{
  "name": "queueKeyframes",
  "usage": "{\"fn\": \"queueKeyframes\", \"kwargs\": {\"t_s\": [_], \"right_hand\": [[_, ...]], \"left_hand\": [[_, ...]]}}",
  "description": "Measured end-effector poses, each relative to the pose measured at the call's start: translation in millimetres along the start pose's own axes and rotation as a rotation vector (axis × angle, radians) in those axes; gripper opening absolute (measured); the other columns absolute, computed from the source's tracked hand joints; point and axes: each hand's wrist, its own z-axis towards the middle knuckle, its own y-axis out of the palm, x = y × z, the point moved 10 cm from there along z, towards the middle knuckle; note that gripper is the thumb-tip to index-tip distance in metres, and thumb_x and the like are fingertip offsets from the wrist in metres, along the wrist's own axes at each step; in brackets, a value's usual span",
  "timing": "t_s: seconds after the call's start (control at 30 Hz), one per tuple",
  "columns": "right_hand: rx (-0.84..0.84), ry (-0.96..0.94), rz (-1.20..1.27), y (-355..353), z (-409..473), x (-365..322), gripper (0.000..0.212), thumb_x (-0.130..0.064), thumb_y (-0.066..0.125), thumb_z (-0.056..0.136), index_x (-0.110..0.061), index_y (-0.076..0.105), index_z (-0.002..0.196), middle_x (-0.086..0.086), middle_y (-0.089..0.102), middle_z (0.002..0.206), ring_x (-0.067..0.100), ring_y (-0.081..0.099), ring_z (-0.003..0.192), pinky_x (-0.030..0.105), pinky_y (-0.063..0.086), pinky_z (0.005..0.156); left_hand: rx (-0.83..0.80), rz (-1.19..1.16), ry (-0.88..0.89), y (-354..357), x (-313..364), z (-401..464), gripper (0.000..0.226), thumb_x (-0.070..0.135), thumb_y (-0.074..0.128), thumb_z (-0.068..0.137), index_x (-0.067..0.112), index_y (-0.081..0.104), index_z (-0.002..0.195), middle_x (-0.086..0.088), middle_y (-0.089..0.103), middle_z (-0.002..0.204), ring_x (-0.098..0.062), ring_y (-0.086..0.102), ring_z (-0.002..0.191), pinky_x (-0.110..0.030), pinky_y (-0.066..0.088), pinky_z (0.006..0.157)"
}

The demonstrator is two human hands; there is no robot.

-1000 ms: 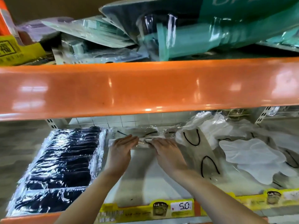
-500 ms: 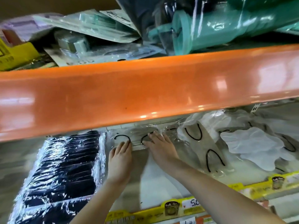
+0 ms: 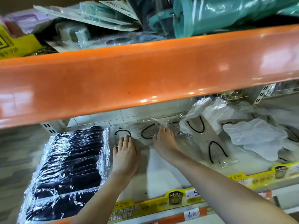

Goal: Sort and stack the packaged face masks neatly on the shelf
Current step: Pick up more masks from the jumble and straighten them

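Both the left hand (image 3: 125, 152) and right hand (image 3: 163, 141) press flat, fingers straight, on the clear-wrapped mask pack (image 3: 145, 132) lying crosswise at the shelf (image 3: 161, 178) rear, above a handwritten tag (image 3: 191, 213) reading "6元"

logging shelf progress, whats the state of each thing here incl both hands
left hand: open, flat on the clear mask pack
right hand: open, fingers on the same pack
clear mask pack: lying flat at the shelf back
black mask stack: wrapped, neatly stacked, left side
white mask packs: loose, jumbled heap on the right
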Motion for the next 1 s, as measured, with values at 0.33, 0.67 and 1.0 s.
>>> {"fn": "queueKeyframes", "kwargs": {"t_s": [0.33, 0.67, 1.0], "right_hand": [[-0.052, -0.005, 0.176, -14.5, 0.2, 0.2, 0.042, -0.011, 0.041, 0.094, 0.001, 0.035, 0.134, 0.02, 0.037, 0.137, 0.033, 0.035, 0.127, 0.036, 0.028, 0.105], [0.193, -0.18, 0.148, -75.0, -29.7, 36.2, 0.03, -0.018, 0.046, 0.096, -0.009, 0.051, 0.124, 0.01, 0.049, 0.124, 0.028, 0.049, 0.114, 0.029, 0.038, 0.087], [0.184, 0.193, -0.12, -99.7, -41.2, 157.3, 0.053, -0.035, 0.047, 0.097, -0.015, 0.028, 0.142, 0.009, 0.031, 0.145, 0.03, 0.026, 0.136, 0.041, 0.029, 0.107]], "left_hand": [[0.021, -0.067, 0.062, -5.8, 18.8, -4.5, 0.048, 0.029, 0.027, 0.099, 0.014, 0.035, 0.144, -0.011, 0.03, 0.153, -0.032, 0.02, 0.144, -0.047, 0.02, 0.113], [0.053, -0.203, 0.246, -12.2, 123.6, -22.8, 0.046, 0.018, 0.041, 0.097, 0.016, 0.038, 0.143, -0.002, 0.034, 0.152, -0.02, 0.021, 0.144, -0.033, 0.019, 0.114], [-0.119, -0.51, 0.294, 11.8, 216.9, -43.4, 0.042, 0.028, 0.032, 0.087, 0.008, 0.059, 0.112, -0.012, 0.061, 0.112, -0.029, 0.052, 0.107, -0.039, 0.041, 0.089]]}}
